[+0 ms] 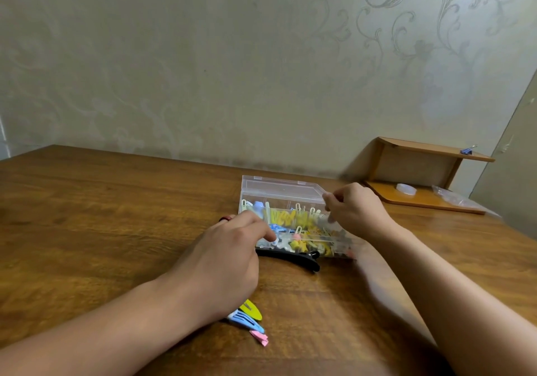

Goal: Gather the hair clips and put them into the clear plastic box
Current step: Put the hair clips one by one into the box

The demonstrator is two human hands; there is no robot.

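Three flat clips (251, 319) are left on the table (101, 216) nearest the viewer, short of the clear box (283, 192). At its left corner the left hand (223, 259) is curled, seemingly steadying it; a black clip (290, 256) lies along its front wall. At its right, the right hand (356, 210) is curled over the rim, pinching something unclear.

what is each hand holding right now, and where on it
The right hand pinches the clear plastic box's right edge near the lid. The left hand rests fingertips at its front left corner; any grip is unclear.

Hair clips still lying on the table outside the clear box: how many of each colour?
Black hair clip: 1
Yellow hair clip: 1
Blue hair clip: 1
Pink hair clip: 1
Total: 4; the left hand may hide more.
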